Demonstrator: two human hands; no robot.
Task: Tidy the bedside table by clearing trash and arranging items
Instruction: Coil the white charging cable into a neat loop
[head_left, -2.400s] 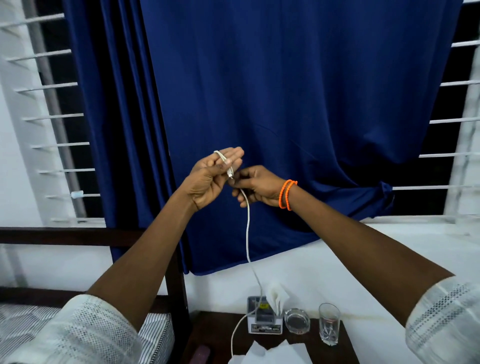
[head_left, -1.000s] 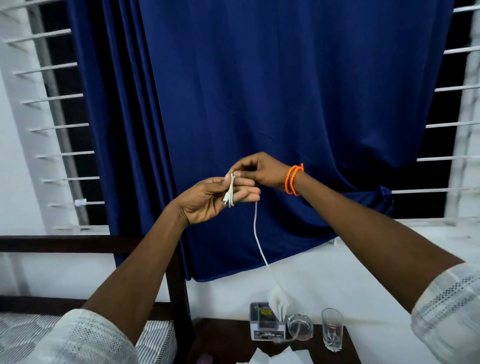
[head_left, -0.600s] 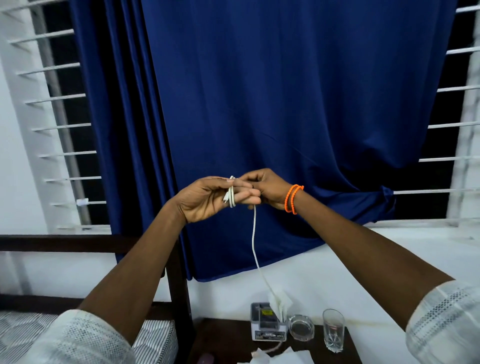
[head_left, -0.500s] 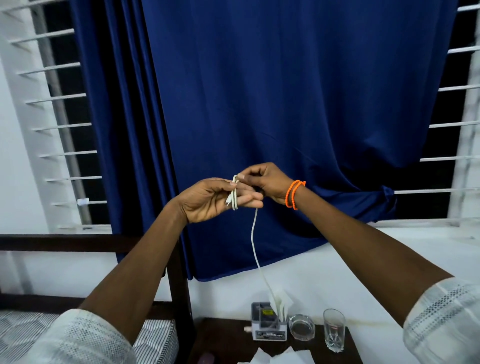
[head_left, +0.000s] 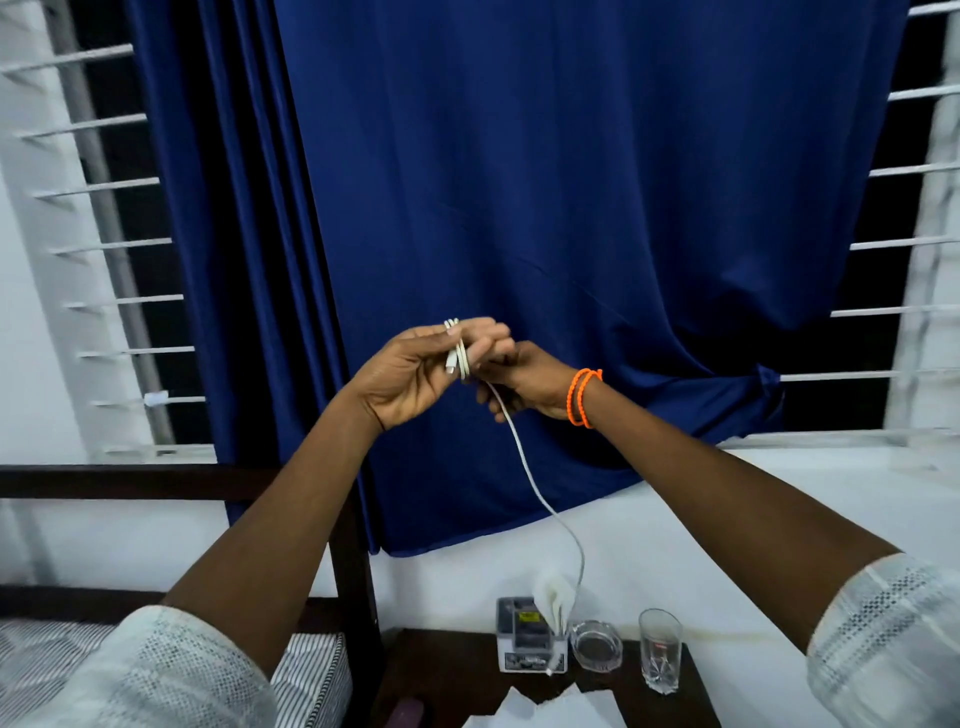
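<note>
white cable (head_left: 524, 457) coiled in more loops round the left hand (head_left: 415, 371) fingers than a second ago, right hand (head_left: 524, 382) pinching the strand beside it; tail now lifted clear of the bedside table (head_left: 457, 675), hanging above it, so winding nearly finished

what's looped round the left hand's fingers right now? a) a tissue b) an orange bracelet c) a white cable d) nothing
c: a white cable is wound in loops round the fingers of the left hand, and its loose end hangs down toward the bedside table, guided by the right hand.
</note>
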